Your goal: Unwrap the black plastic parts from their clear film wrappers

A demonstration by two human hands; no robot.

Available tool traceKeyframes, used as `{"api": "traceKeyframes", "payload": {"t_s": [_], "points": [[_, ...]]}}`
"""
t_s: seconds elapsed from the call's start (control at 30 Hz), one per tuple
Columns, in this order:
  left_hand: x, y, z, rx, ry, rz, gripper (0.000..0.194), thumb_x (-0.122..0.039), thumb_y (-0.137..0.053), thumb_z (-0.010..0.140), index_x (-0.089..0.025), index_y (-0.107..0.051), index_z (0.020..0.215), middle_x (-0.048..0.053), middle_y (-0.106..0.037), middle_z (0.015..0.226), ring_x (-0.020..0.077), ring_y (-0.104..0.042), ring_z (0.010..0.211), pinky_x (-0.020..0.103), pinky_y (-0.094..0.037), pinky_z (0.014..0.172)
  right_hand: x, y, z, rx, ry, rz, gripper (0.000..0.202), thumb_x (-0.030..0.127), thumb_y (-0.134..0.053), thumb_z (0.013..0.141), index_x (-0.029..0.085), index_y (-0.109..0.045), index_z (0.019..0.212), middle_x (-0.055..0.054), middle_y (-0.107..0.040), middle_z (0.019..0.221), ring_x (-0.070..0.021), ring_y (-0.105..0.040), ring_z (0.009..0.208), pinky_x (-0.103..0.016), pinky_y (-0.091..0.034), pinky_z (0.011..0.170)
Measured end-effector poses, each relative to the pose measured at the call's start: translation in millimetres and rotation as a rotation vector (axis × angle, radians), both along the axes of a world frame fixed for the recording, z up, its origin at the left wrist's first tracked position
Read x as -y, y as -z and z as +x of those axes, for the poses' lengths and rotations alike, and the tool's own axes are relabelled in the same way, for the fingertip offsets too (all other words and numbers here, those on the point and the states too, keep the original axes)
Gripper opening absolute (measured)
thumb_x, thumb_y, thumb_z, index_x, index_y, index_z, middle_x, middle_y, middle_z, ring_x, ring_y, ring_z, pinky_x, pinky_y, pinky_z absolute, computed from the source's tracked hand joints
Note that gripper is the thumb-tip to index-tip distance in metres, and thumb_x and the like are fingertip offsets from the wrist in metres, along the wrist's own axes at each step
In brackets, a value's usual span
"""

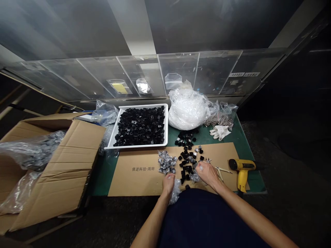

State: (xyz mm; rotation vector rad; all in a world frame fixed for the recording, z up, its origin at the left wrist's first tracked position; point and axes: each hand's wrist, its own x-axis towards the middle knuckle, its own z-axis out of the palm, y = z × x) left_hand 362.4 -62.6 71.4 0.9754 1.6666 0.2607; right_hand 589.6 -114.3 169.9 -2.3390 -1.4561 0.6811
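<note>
My left hand [168,184] is closed at the front edge of the flattened cardboard [134,181], on a crumpled clear plastic bag [176,191] hanging beside it. Near the right side of the cardboard, my right hand [205,172] has its fingers drawn together by small clear plastic; exactly what they hold is too small to make out. Between the hands lie loose black parts [186,168] and a bit of clear plastic [194,177]. Just beyond my left hand is a pile of small grey bagged pieces [167,161].
A white tray [167,129] of black parts stands behind, beside a big plastic bag [188,109]. A white glove [219,132], pliers [223,170] and a yellow heat gun [243,175] lie right. An open carton [67,172] holding bags stands left. Clear dividers [181,69] line the back.
</note>
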Motion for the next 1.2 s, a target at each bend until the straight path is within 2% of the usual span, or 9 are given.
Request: {"api": "traceKeyframes", "payload": {"t_s": [0.1, 0.2, 0.3, 0.37, 0.5, 0.63, 0.87, 1.0, 1.2], "points": [[-3, 1.4, -3, -0.123, 0.054, 0.084, 0.033, -0.038, -0.059, 0.08, -0.018, -0.066, 0.105, 0.01, -0.071, 0.097, 0.0279, -0.062, 0.095, 0.032, -0.043, 0.081, -1, -0.4, 5, -0.071, 0.049, 0.09, 0.013, 0.027, -0.05, 0.081, 0.022, -0.061, 0.075, -0.004, -0.067, 0.101, -0.0167, -0.061, 0.079, -0.026, -0.04, 0.07], [-4, 4.4, 2, -0.296, 0.246, 0.221, 0.043, -0.042, -0.056, 0.083, -0.022, -0.059, 0.122, 0.012, -0.066, 0.114, 0.0293, -0.059, 0.104, 0.034, -0.04, 0.086, 0, -1.1, 10, -0.224, 0.059, 0.202, 0.01, 0.025, -0.053, 0.076, 0.021, -0.056, 0.068, -0.004, -0.061, 0.124, -0.0186, -0.061, 0.096, -0.027, -0.043, 0.081], [-9, 11.2, 9, -0.476, 0.464, 0.313, 0.045, -0.041, -0.055, 0.085, -0.023, -0.055, 0.126, 0.013, -0.066, 0.114, 0.028, -0.061, 0.1, 0.033, -0.04, 0.084, 2, -0.4, 13, -0.382, 0.058, 0.194, 0.01, 0.025, -0.056, 0.072, 0.021, -0.053, 0.064, -0.003, -0.068, 0.109, -0.0186, -0.062, 0.09, -0.027, -0.045, 0.078], [-13, 16.1, 12, -0.494, 0.492, 0.312, 0.04, -0.037, -0.056, 0.085, -0.022, -0.057, 0.122, 0.013, -0.067, 0.112, 0.0266, -0.061, 0.099, 0.032, -0.039, 0.084, 4, -0.7, 13, -0.429, 0.079, 0.142, 0.007, 0.027, -0.057, 0.071, 0.021, -0.056, 0.068, 0.0, -0.07, 0.086, -0.0164, -0.061, 0.075, -0.024, -0.044, 0.068], [-21, 21.7, 11, -0.435, 0.439, 0.282, 0.03, -0.032, -0.055, 0.084, -0.02, -0.062, 0.111, 0.013, -0.068, 0.106, 0.026, -0.061, 0.096, 0.032, -0.039, 0.083, 6, -6.0, 11, -0.497, 0.023, 0.098, 0.018, 0.024, -0.054, 0.071, 0.021, -0.065, 0.086, 0.004, -0.067, 0.075, -0.014, -0.057, 0.066, -0.022, -0.042, 0.064], [-24, 21.8, 8, -0.294, 0.349, 0.234, 0.024, -0.035, -0.053, 0.084, -0.019, -0.067, 0.096, 0.009, -0.071, 0.089, 0.0228, -0.063, 0.083, 0.029, -0.042, 0.075, 5, -7.8, 5, -0.537, -0.043, -0.037, 0.025, 0.027, -0.048, 0.079, 0.023, -0.072, 0.082, 0.002, -0.071, 0.079, -0.0158, -0.061, 0.072, -0.023, -0.041, 0.067], [-20, 12.0, 0, -0.007, 0.248, 0.144, 0.029, -0.037, -0.058, 0.076, -0.015, -0.068, 0.092, 0.003, -0.071, 0.081, 0.016, -0.063, 0.069, 0.022, -0.046, 0.063, 1, 10.7, -6, -0.438, -0.06, -0.202, 0.043, 0.058, -0.054, 0.081, 0.019, -0.07, 0.07, 0.001, -0.064, 0.059, -0.0141, -0.055, 0.058, -0.022, -0.031, 0.053], [-16, 9.1, -8, -0.098, 0.193, 0.119, 0.025, -0.037, -0.062, 0.072, -0.015, -0.068, 0.083, 0.005, -0.068, 0.069, 0.0189, -0.061, 0.064, 0.025, -0.045, 0.062, 0, 15.2, -5, -0.403, -0.116, -0.222, 0.043, 0.062, -0.066, 0.07, 0.019, -0.067, 0.069, 0.0, -0.066, 0.064, -0.0132, -0.054, 0.059, -0.021, -0.031, 0.053], [-16, 16.1, 6, -0.294, 0.18, 0.08, 0.031, -0.049, -0.065, 0.069, -0.018, -0.066, 0.07, 0.015, -0.07, 0.078, 0.0327, -0.065, 0.083, 0.038, -0.045, 0.075, 12, 18.4, -1, -0.394, -0.094, -0.219, 0.041, 0.059, -0.063, 0.074, 0.019, -0.066, 0.07, 0.0, -0.064, 0.062, -0.0133, -0.053, 0.057, -0.022, -0.03, 0.052]]}}
